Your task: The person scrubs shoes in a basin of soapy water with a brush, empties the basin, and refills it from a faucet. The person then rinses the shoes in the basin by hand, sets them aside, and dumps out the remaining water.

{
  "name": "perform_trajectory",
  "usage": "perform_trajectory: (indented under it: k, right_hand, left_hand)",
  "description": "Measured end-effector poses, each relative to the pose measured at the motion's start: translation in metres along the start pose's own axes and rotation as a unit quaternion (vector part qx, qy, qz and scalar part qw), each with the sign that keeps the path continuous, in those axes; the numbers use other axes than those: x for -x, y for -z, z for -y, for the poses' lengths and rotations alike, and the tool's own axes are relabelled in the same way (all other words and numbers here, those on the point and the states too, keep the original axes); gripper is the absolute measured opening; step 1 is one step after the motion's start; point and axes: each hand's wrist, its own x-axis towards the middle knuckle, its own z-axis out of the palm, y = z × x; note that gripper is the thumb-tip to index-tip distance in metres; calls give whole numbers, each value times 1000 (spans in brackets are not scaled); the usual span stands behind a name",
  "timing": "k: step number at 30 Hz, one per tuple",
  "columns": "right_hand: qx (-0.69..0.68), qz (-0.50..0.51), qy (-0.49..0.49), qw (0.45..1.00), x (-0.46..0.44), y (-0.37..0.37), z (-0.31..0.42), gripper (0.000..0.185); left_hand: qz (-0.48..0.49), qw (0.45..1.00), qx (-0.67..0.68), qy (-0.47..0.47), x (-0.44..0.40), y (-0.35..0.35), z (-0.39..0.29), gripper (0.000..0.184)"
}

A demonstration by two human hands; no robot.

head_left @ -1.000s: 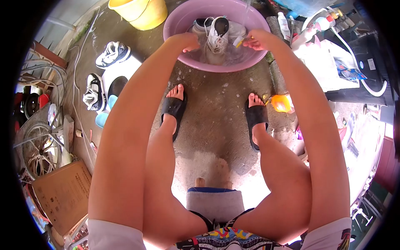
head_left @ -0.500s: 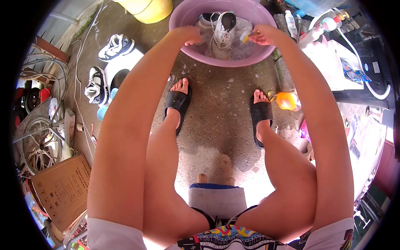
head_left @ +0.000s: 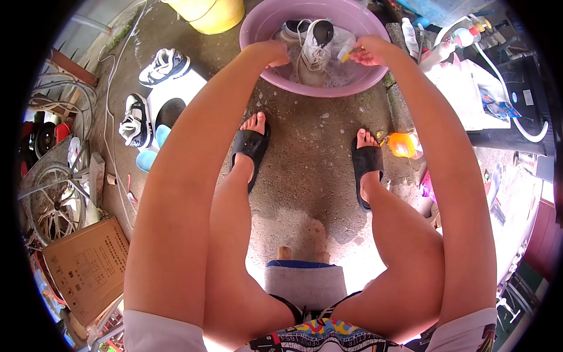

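A pink basin (head_left: 343, 91) of sudsy water stands on the ground in front of me. In it a white lace-up shoe (head_left: 314, 58) with a dark opening leans toe-down, and part of a second shoe (head_left: 290, 29) shows behind it. My left hand (head_left: 277, 54) is at the basin's left side, beside the shoe, with curled fingers; whatever they grip is hidden. On the right, my right hand (head_left: 372, 51) is closed around a small brush (head_left: 344, 54) with a yellow and white head, held over the water, apart from the shoe.
A black-and-white shoe pair (head_left: 136, 120) sits at left by blue slippers (head_left: 146, 159). A yellow bucket (head_left: 214, 14) is at upper left, an orange container (head_left: 402, 144) by my right foot. A cardboard box (head_left: 85, 270) and wheel (head_left: 56, 202) stand at far left.
My left hand has moved slightly right and inward, toward the shoe. The brush in my right hand has shifted only a little. The view has moved slightly.
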Motion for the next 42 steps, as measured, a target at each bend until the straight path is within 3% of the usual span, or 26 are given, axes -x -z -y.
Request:
perform_trajectory:
  k: [6,9,12,14,17,24,26,32,42]
  right_hand:
    - [20,-14,-22,999,-3,2,-2,27]
    - [120,-16,-31,992,5,5,0,27]
    - [115,-22,-91,989,-25,28,-14,32]
    - [-38,50,-122,991,-52,47,-31,33]
    - [-41,-39,-102,993,-9,25,-14,35]
    - [-34,-43,-116,992,15,13,-2,36]
    - [-44,-66,-86,993,22,8,-2,24]
    - [-54,-16,-69,996,4,19,-8,23]
    - [-62,-17,-65,996,4,17,-5,19]
  left_hand:
    - [-11,1000,-2,4,5,-1,0,30]
    - [-20,1000,7,1,7,-1,-1,31]
    - [-21,1000,11,-2,10,-1,-2,31]
    - [-23,1000,8,-2,11,-1,-3,32]
    - [-24,1000,9,-1,11,-2,-3,32]
    - [-11,1000,-4,-1,9,-1,-1,34]
    - [-20,1000,-15,-1,6,-4,0,34]
    - [-22,1000,-9,-13,7,-3,1,35]
    - [-10,1000,9,0,9,3,4,35]
